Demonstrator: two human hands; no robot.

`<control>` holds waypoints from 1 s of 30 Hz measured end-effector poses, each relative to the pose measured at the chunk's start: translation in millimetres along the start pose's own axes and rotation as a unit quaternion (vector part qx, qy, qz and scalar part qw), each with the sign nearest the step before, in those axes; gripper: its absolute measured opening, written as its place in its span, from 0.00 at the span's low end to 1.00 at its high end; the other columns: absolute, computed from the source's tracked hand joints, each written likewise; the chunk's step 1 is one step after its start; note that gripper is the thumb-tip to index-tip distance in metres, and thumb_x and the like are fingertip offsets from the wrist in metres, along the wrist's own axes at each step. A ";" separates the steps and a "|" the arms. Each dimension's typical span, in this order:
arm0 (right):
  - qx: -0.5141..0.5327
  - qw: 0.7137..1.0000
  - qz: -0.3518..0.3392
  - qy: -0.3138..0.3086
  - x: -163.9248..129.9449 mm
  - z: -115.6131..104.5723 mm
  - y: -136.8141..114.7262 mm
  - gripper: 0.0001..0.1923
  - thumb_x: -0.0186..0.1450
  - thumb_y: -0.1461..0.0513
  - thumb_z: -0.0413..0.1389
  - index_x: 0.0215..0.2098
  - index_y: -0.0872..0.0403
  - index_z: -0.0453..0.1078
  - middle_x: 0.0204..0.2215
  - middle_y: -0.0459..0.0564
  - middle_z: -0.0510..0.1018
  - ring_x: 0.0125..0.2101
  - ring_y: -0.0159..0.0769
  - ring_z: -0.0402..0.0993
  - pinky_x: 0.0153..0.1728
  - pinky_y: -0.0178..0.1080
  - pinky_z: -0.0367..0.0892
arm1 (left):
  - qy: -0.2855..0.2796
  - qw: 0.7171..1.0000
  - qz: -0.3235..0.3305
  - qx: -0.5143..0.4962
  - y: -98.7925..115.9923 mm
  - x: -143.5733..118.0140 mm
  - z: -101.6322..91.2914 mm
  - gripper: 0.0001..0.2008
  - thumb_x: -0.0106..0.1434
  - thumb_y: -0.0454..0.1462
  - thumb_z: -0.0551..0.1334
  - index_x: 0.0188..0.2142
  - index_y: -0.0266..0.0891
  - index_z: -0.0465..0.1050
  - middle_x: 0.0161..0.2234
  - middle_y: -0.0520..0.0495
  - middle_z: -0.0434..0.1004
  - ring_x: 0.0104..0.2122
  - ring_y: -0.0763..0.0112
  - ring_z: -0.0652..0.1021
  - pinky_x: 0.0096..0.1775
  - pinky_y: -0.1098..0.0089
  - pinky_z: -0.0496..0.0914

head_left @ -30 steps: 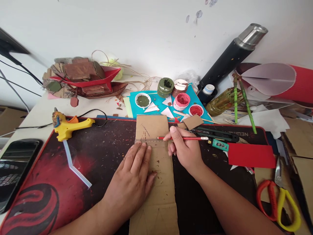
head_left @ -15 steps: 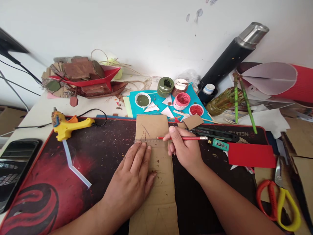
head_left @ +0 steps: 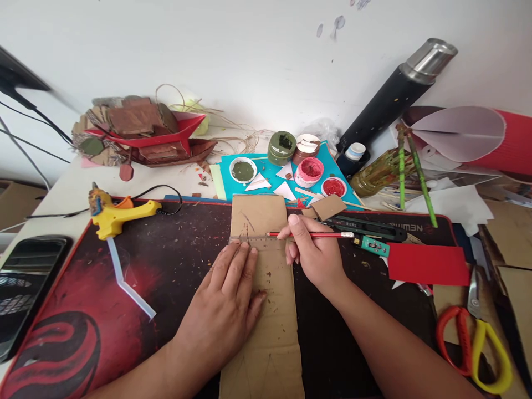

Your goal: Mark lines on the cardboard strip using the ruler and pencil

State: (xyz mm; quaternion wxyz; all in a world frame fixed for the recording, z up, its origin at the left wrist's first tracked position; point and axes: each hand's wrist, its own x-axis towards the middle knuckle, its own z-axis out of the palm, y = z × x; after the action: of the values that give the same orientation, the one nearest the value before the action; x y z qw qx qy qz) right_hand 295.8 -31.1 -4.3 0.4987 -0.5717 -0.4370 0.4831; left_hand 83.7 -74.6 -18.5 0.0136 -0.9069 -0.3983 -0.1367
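Note:
A long strip of brown cardboard (head_left: 270,310) lies lengthwise on the dark red desk mat (head_left: 166,266). My left hand (head_left: 226,307) presses flat on the strip, its fingertips against a clear ruler (head_left: 249,239) laid across it. My right hand (head_left: 316,255) holds a red pencil (head_left: 328,235) nearly level, its tip on the cardboard just above the ruler's edge. Pencil marks show on the cardboard above the ruler.
A yellow glue gun (head_left: 120,215) with a glue stick (head_left: 124,280) lies left, a phone (head_left: 29,282) at far left. Paint pots (head_left: 307,170) sit behind on blue paper. A cutter (head_left: 369,244), red card (head_left: 428,265) and scissors (head_left: 474,338) lie right; a black flask (head_left: 394,100) leans on the wall.

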 end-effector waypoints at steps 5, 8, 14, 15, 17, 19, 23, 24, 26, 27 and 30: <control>-0.015 1.000 0.004 -0.003 0.9 -0.8 0.5 0.32 0.74 0.35 0.58 0.30 0.52 0.78 0.14 0.41 0.70 0.13 0.31 0.69 0.16 0.33 0.62 | 0.002 1.000 -0.007 -0.010 -0.1 -0.3 0.6 0.31 0.77 0.41 0.57 0.73 0.24 0.62 0.67 0.26 0.73 0.70 0.41 0.71 0.68 0.48 0.71; -0.017 1.000 -0.003 -0.006 0.6 -0.9 1.1 0.32 0.75 0.36 0.57 0.30 0.52 0.77 0.14 0.41 0.70 0.13 0.31 0.69 0.16 0.34 0.64 | 0.003 1.000 -0.008 -0.014 -0.3 -0.5 0.9 0.31 0.77 0.41 0.57 0.73 0.25 0.63 0.68 0.27 0.73 0.70 0.41 0.71 0.68 0.48 0.71; 0.008 1.000 0.003 -0.003 0.8 -0.6 -0.4 0.32 0.74 0.36 0.59 0.30 0.52 0.77 0.14 0.40 0.68 0.13 0.31 0.67 0.16 0.34 0.64 | 0.001 1.000 -0.010 -0.018 -0.4 -0.7 1.1 0.32 0.77 0.40 0.58 0.75 0.26 0.60 0.67 0.27 0.73 0.70 0.41 0.71 0.68 0.47 0.71; 0.022 1.000 0.005 0.000 1.1 -0.5 -1.3 0.31 0.73 0.36 0.60 0.29 0.52 0.77 0.13 0.40 0.67 0.13 0.30 0.67 0.15 0.34 0.64 | 0.000 1.000 -0.011 -0.016 -0.4 -0.6 1.0 0.32 0.77 0.40 0.57 0.75 0.26 0.60 0.67 0.27 0.73 0.70 0.41 0.71 0.68 0.47 0.72; 0.044 0.999 0.009 0.008 1.9 -0.4 -3.6 0.31 0.72 0.36 0.62 0.28 0.52 0.77 0.13 0.39 0.65 0.13 0.30 0.66 0.15 0.33 0.64 | -0.001 1.000 -0.006 -0.010 -0.3 -0.5 0.8 0.31 0.77 0.40 0.57 0.73 0.24 0.61 0.67 0.26 0.73 0.70 0.40 0.71 0.67 0.47 0.72; 0.052 0.999 0.010 0.014 2.5 -0.4 -5.9 0.31 0.71 0.36 0.62 0.28 0.52 0.76 0.13 0.38 0.65 0.13 0.30 0.66 0.14 0.33 0.64 | -0.002 1.000 0.001 -0.001 -0.3 -0.3 0.6 0.30 0.77 0.41 0.57 0.71 0.22 0.63 0.67 0.24 0.73 0.69 0.39 0.71 0.67 0.47 0.72; 0.049 0.999 0.003 0.011 2.8 -1.0 -8.0 0.31 0.71 0.36 0.63 0.28 0.53 0.76 0.13 0.39 0.66 0.12 0.30 0.68 0.15 0.33 0.63 | -0.004 1.000 -0.004 0.007 -0.3 0.0 0.0 0.30 0.78 0.41 0.56 0.72 0.24 0.63 0.67 0.26 0.74 0.70 0.41 0.71 0.67 0.47 0.72; 0.048 0.999 0.002 0.012 2.8 -1.3 -7.9 0.32 0.71 0.36 0.63 0.28 0.53 0.77 0.13 0.39 0.66 0.12 0.29 0.68 0.15 0.33 0.62 | -0.005 1.000 -0.003 0.008 -0.2 0.1 -0.2 0.30 0.78 0.41 0.56 0.72 0.25 0.63 0.67 0.27 0.74 0.70 0.41 0.71 0.67 0.47 0.72; 0.049 0.999 -0.001 0.014 2.6 -1.9 -7.1 0.31 0.72 0.36 0.63 0.28 0.54 0.77 0.13 0.39 0.66 0.12 0.29 0.68 0.15 0.32 0.61 | -0.006 1.000 0.002 0.013 -0.2 0.4 -0.5 0.30 0.78 0.42 0.56 0.71 0.23 0.64 0.67 0.26 0.74 0.69 0.40 0.71 0.67 0.47 0.72; 0.051 0.999 -0.003 0.015 2.5 -2.2 -6.7 0.31 0.72 0.37 0.63 0.28 0.54 0.77 0.13 0.39 0.66 0.12 0.29 0.68 0.15 0.32 0.61 | -0.005 1.000 0.004 0.016 -0.2 0.5 -0.7 0.30 0.78 0.42 0.56 0.71 0.22 0.65 0.67 0.25 0.73 0.69 0.40 0.71 0.67 0.47 0.72; 0.062 0.998 -0.015 0.016 2.3 -2.1 -5.4 0.31 0.72 0.38 0.63 0.28 0.54 0.78 0.13 0.39 0.66 0.12 0.29 0.68 0.15 0.32 0.62 | 0.000 1.000 0.007 0.019 -0.5 0.8 -0.7 0.29 0.78 0.42 0.56 0.70 0.21 0.66 0.67 0.25 0.73 0.69 0.40 0.72 0.67 0.48 0.71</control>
State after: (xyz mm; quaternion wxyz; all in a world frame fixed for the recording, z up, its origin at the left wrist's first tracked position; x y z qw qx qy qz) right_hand 298.2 -28.5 0.9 0.5468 -0.5408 -0.4070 0.4929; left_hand 83.7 -73.7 -17.6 0.0315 -0.9092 -0.3945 -0.1290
